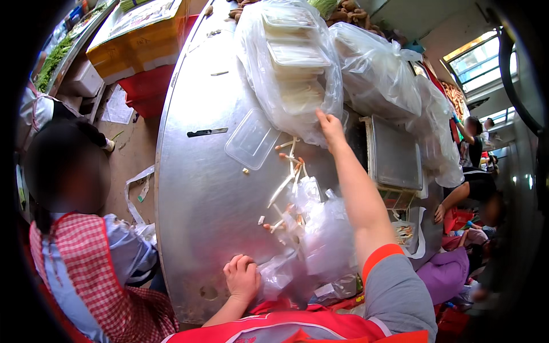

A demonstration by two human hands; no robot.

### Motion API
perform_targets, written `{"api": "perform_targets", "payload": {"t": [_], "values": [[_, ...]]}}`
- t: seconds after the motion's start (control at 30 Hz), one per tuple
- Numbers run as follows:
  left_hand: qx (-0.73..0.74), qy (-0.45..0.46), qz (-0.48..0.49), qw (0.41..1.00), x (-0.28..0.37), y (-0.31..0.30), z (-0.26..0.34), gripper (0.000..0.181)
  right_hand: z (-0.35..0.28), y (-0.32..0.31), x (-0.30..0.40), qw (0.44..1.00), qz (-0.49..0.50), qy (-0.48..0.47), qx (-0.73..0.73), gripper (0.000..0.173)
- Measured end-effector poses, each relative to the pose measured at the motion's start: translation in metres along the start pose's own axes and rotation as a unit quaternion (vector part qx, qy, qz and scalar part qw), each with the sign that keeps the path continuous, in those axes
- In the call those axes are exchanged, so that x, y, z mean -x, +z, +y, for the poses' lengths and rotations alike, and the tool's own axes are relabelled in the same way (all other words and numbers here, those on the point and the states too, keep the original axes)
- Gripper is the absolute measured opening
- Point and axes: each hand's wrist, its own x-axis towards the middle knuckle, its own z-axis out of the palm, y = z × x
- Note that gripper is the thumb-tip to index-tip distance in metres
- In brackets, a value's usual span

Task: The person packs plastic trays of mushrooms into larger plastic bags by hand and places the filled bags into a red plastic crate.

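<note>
My right hand [330,126] reaches forward to the near edge of a large clear plastic bag [251,55] that holds stacked plastic containers [298,53]; its fingers touch the bag, and whether they grip it is hard to tell. My left hand [242,274] rests with curled fingers on the metal table [197,248], beside a crumpled clear bag [276,276]. Whether it holds the bag's edge cannot be told. Thin white mushroom-like stems with brownish tips [281,188] lie loose between the hands, partly over more clear bags [328,236]. A clear plastic lid [253,139] lies left of the stems.
A knife with a black handle [207,132] lies at the left. Tied plastic bags [377,73] and a weighing scale [394,152] stand at the right. A person in a checked apron [85,253] sits at the left; another person's hand [440,213] is at the table's right edge.
</note>
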Motion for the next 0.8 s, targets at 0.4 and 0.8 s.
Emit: {"api": "perform_targets", "payload": {"t": [0.4,0.8], "values": [[0.002,-0.001,0.01,1.0,0.0,-0.002,0.0,0.014,-0.029,0.066,0.039,0.981,0.169,-0.087,0.028,0.041],[-0.013,0.011,0.025,1.0,0.005,-0.003,0.002,0.013,-0.048,0.049,0.022,0.887,0.087,0.197,-0.409,0.011]]}}
